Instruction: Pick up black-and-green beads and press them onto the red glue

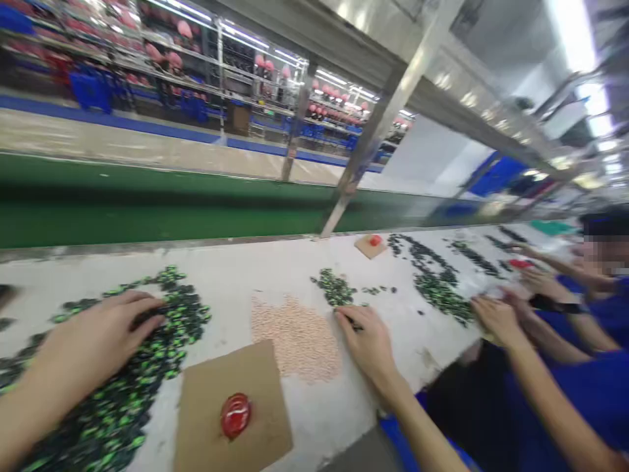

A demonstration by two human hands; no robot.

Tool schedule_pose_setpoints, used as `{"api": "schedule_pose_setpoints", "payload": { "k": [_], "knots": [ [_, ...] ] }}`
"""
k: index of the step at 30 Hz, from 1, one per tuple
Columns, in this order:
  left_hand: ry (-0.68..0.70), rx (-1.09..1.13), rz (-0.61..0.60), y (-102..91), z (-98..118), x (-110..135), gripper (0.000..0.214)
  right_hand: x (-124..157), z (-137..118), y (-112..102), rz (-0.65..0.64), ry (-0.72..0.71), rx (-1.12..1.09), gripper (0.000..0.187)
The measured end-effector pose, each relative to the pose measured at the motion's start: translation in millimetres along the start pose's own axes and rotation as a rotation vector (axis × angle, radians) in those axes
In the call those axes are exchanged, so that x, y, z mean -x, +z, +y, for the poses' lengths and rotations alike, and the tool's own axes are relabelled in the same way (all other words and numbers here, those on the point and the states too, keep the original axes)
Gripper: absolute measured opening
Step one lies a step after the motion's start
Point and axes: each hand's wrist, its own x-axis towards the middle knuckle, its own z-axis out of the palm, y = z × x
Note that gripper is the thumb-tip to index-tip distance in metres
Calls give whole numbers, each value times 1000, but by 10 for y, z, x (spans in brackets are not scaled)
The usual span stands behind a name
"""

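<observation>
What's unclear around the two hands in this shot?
Head view, left hand: its grip, if any, is obscured by fingers and blur.
Head view, right hand: what lies under its palm, hidden by the hand itself.
Head view, green-and-black pile: its full extent, cut off by the left and bottom edges.
Head view, pale pieces: their count, too small and blurred.

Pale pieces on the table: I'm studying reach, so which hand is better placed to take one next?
Right, probably: the right hand is close beside the pale pieces, while the left hand is farther off, over the large green-black pile.
</observation>
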Motion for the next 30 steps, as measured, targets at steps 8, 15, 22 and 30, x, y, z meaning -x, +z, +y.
{"api": "schedule_pose_setpoints", "payload": {
  "k": [8, 15, 22, 30],
  "knots": [
    [-67, 200, 21, -82, 93, 10, 40, -150, -729, 191, -226, -272, -19, 23],
    [-189, 603, 17, -230, 183, 221, 33, -212, -706, 392, -289, -337, 22, 37],
    [-280, 867, 164, -204, 407, 469, 32, -167, -590, 438, -81, -409, -58, 34],
    [-406, 1073, 280, -98, 832, 855, 20, 63, -819, -82, -235, 364, -617, 22]
  ]
}}
